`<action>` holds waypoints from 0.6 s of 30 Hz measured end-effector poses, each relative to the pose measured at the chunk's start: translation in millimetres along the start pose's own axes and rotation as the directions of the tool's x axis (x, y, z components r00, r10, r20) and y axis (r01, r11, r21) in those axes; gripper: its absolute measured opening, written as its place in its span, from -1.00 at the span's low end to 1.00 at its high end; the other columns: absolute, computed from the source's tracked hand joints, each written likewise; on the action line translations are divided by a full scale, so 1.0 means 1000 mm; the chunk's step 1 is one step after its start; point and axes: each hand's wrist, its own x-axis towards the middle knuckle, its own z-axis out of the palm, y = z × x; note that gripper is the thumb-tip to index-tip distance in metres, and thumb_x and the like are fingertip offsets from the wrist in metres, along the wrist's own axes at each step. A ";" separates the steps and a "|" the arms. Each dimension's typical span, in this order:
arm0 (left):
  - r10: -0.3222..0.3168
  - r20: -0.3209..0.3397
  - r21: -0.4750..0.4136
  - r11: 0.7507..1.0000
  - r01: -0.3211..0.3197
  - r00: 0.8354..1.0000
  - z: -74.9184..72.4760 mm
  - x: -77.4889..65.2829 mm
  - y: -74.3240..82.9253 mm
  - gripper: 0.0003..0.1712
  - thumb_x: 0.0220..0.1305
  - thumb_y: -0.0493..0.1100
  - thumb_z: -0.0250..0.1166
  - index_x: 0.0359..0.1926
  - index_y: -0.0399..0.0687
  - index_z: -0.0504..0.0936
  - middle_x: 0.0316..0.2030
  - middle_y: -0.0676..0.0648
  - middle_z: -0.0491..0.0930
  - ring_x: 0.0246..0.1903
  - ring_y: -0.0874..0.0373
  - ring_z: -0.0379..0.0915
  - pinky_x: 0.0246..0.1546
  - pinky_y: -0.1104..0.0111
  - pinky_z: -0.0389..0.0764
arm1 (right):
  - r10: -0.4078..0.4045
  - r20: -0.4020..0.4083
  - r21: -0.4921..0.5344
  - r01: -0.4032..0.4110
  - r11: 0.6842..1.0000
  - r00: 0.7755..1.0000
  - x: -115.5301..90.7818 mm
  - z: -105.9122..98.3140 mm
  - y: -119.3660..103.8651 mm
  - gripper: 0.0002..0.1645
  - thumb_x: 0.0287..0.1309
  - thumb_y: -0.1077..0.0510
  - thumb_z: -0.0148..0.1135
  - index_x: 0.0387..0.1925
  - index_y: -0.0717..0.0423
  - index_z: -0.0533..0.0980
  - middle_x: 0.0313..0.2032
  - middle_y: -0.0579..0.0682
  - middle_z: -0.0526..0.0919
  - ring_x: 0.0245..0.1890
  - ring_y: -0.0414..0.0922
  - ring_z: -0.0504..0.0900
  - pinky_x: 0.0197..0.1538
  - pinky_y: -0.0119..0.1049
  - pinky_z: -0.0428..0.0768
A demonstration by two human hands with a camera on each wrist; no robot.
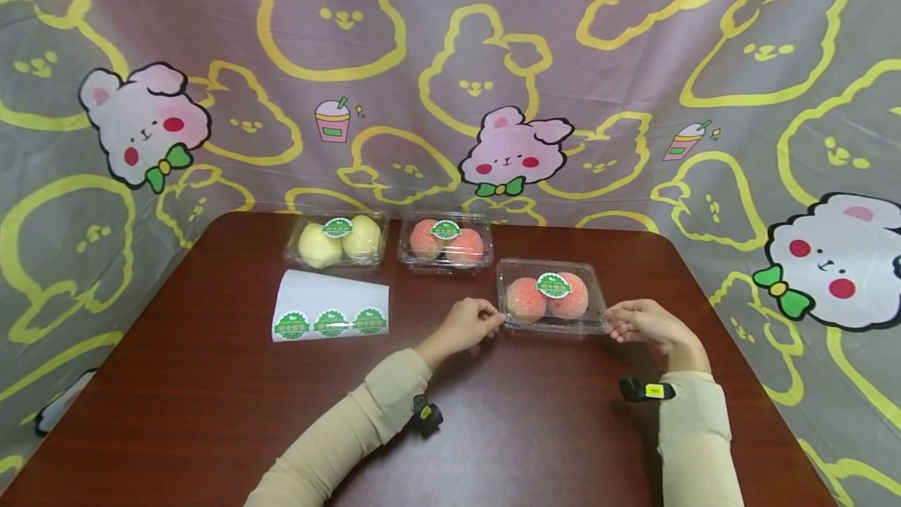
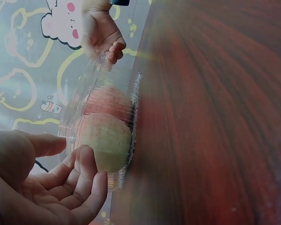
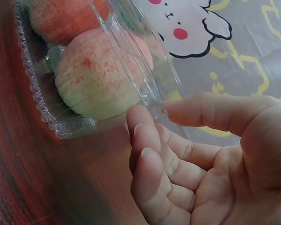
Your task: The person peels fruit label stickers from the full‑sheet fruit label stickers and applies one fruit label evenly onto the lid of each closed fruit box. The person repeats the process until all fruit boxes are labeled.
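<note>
A clear plastic clamshell box (image 1: 556,327) stands on the right side of the table, its lid down. Two pinkish peaches (image 1: 526,300) sit inside it, and a round green-and-white sticker (image 1: 553,285) is on top. My left hand (image 1: 470,325) pinches the rim at the box's near left corner. At the near right corner my right hand (image 1: 646,325) pinches the rim. The right wrist view shows that thumb (image 3: 201,112) on one side of the plastic edge and a fingertip (image 3: 139,115) on the other.
Behind stand two more stickered clear boxes, one with yellow peaches (image 1: 320,244), one with pink peaches (image 1: 464,245). A white sticker sheet (image 1: 331,296) with three green labels in its bottom row lies left. A patterned curtain (image 1: 415,100) surrounds the wooden table (image 1: 493,429).
</note>
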 end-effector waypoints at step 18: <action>-0.098 -0.077 -0.093 0.992 0.091 0.992 0.007 0.022 -0.003 -0.74 0.30 -0.16 0.24 -0.26 -0.32 0.68 -0.38 -0.27 0.73 -0.44 0.00 0.68 -0.57 0.59 0.43 | -0.006 -0.158 0.002 0.006 1.000 0.987 0.009 0.010 -0.006 -0.52 0.37 0.26 -0.06 0.12 0.65 0.29 -0.47 -0.27 0.63 -0.45 -0.36 0.62 -0.29 -0.50 0.67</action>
